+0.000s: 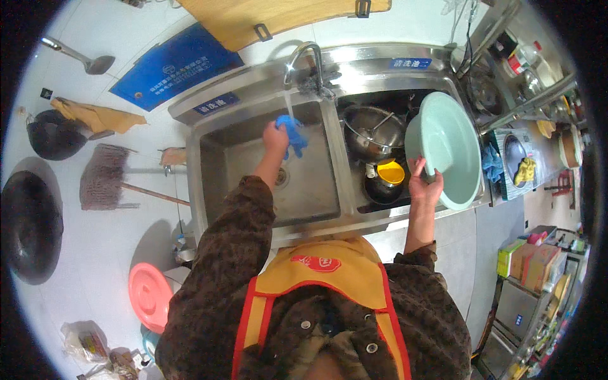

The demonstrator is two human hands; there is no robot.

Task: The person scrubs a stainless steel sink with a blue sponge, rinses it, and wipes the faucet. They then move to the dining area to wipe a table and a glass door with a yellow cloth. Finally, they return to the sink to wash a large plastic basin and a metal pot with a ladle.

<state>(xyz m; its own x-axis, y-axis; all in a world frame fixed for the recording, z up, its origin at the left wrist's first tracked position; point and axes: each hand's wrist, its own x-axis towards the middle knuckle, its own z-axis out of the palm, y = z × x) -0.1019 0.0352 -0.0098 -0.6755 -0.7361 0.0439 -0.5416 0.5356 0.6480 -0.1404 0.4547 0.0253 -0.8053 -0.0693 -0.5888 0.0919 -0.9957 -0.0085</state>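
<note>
Under the running faucet [311, 52], my left hand [276, 137] grips a bunched blue cloth [295, 135] over the left basin [304, 190] of a steel double sink. Water falls from the spout onto the cloth. My right hand [425, 184] holds the near-left rim of a pale green plastic basin [453, 147], which is tilted over the right side of the sink. In the right sink compartment sit a steel pot [373, 130] with a utensil in it and a dark pot with a yellow cup [391, 172].
Right of the sink, a blue cloth [492, 163] and a yellow cloth [525, 171] lie by a counter. A steel shelf [517, 104] rises at the back right. A wooden board [289, 16] stands behind the sink. To the left are a wok [32, 228] and a pink lid [149, 297].
</note>
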